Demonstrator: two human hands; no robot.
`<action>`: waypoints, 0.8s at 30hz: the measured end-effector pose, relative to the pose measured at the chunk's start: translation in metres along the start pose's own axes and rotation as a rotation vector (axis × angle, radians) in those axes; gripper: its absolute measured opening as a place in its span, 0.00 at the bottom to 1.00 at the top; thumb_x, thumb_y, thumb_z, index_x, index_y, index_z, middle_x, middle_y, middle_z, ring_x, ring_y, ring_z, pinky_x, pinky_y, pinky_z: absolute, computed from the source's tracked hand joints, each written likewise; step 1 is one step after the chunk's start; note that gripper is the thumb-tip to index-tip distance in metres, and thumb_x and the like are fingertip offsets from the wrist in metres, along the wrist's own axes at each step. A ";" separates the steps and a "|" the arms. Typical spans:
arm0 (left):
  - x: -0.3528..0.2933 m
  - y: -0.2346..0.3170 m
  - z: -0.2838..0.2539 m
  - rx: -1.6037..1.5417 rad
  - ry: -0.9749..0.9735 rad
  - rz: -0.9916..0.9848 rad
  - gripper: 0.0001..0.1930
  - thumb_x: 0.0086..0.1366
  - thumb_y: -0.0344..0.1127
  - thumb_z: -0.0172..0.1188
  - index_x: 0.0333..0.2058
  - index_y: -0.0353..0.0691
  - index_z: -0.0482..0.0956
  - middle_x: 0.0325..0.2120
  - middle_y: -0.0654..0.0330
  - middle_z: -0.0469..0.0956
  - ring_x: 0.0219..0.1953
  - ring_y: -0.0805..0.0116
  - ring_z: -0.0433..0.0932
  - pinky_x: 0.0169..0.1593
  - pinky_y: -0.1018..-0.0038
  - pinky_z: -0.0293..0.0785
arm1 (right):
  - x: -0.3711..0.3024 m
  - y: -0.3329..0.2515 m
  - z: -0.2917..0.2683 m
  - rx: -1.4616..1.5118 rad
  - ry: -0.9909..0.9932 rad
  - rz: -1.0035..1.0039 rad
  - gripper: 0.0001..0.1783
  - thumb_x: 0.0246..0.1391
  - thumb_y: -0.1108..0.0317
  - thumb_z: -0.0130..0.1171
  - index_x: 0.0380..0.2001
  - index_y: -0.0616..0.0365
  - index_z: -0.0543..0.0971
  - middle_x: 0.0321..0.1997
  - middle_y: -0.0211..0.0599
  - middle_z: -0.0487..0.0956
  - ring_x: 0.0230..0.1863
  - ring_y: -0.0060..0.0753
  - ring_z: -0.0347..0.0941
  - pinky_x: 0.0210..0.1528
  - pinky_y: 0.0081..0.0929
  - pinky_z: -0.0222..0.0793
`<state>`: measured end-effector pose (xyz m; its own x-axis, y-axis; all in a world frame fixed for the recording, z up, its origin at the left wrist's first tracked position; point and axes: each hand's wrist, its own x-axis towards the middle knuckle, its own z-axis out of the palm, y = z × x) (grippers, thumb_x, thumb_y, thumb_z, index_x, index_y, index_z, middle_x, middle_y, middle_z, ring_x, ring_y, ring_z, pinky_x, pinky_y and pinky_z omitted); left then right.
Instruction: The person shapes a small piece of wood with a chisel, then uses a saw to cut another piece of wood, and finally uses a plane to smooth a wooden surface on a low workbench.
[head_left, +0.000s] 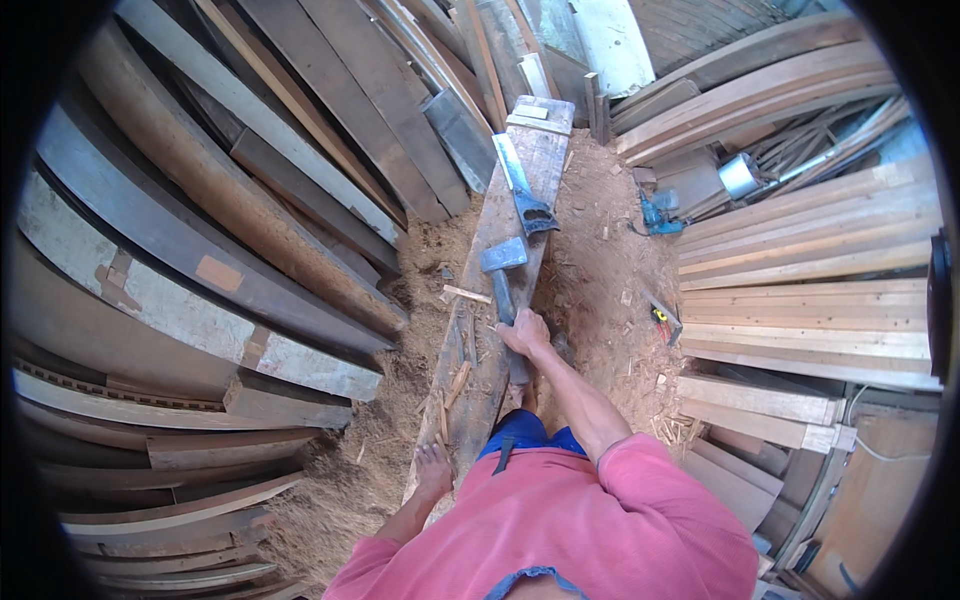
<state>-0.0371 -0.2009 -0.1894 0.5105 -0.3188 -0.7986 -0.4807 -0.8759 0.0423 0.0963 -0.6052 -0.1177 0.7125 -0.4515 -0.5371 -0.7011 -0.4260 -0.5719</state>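
A plank bench (475, 330) runs lengthwise before me. My right hand (525, 332) is closed round the lower handle of a mallet (503, 255), whose blocky grey-blue head lies over the bench, pointing away from me. My left hand (434, 468) rests flat on the bench's near left edge, fingers stretched out and holding nothing. Thin wood strips (457, 385) lie on the bench close to that hand. Farther along the bench is a handsaw (535, 213) with a dark handle and a shiny blade. Below my right hand, a dark piece is partly hidden, and I cannot tell what it is.
Sawdust and chips (590, 270) cover the floor. Long boards (250, 240) lean close on the left; stacked light planks (810, 315) stand on the right. A blue power tool (658, 215) and a red-and-yellow hand tool (661, 322) lie right of the bench.
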 end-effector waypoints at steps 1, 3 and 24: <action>0.000 -0.003 0.006 -0.009 -0.005 -0.002 0.45 0.60 0.42 0.57 0.66 0.19 0.46 0.66 0.24 0.47 0.70 0.23 0.40 0.71 0.43 0.36 | 0.004 0.005 0.006 0.000 -0.026 -0.002 0.32 0.48 0.47 0.62 0.46 0.67 0.79 0.46 0.63 0.80 0.51 0.62 0.76 0.54 0.48 0.72; 0.009 -0.007 0.017 -0.097 0.056 -0.087 0.46 0.61 0.48 0.57 0.67 0.23 0.47 0.68 0.30 0.47 0.71 0.29 0.42 0.72 0.44 0.39 | 0.006 0.014 0.009 0.020 -0.049 -0.072 0.34 0.53 0.46 0.59 0.50 0.68 0.76 0.52 0.65 0.77 0.58 0.61 0.72 0.60 0.48 0.67; 0.124 0.307 -0.370 -1.864 0.404 -0.024 0.15 0.63 0.27 0.55 0.48 0.37 0.67 0.22 0.61 0.72 0.18 0.72 0.72 0.22 0.73 0.73 | 0.124 -0.001 -0.237 0.245 -0.224 -0.346 0.31 0.54 0.51 0.59 0.48 0.71 0.74 0.46 0.65 0.78 0.52 0.62 0.75 0.55 0.46 0.70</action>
<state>0.1427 -0.6435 -0.0534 0.7488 -0.1143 -0.6529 0.6559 -0.0141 0.7547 0.1782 -0.8468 -0.0364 0.9107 -0.1242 -0.3939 -0.4127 -0.3117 -0.8559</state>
